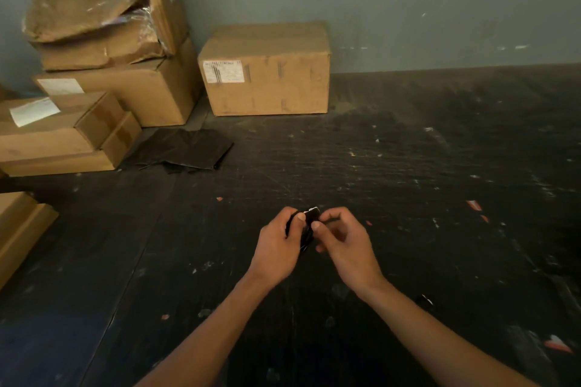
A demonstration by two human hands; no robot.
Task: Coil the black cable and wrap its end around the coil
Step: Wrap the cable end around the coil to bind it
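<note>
While a small bundle of thin black cable (305,231) is held between two bare hands, the coiling step appears largely done, judging by how compact the bundle is. The left hand (278,248) is clamped around the bundle's left side, thumb laid across the strands. The right hand (342,245) is pinched on what seems to be the cable's end near the top, where a small pale-edged tip shows; whether that is a plug cannot be told. Both hands are kept close together, low over the middle of the surface.

The wrapping of the end is judged to be the step in hand. The next move calls for the coil to be kept tight by the left hand while the end is led around its waist by the right.

A dark, scratched, dusty surface (408,166) is seen, flecked with pale and red scraps. Stacked brown cardboard boxes (103,78) are piled at the far left, one lone cardboard box (267,72) stands against a grey-green wall (408,3), and a flat black plastic sheet (182,149) lies beside the stack.
</note>
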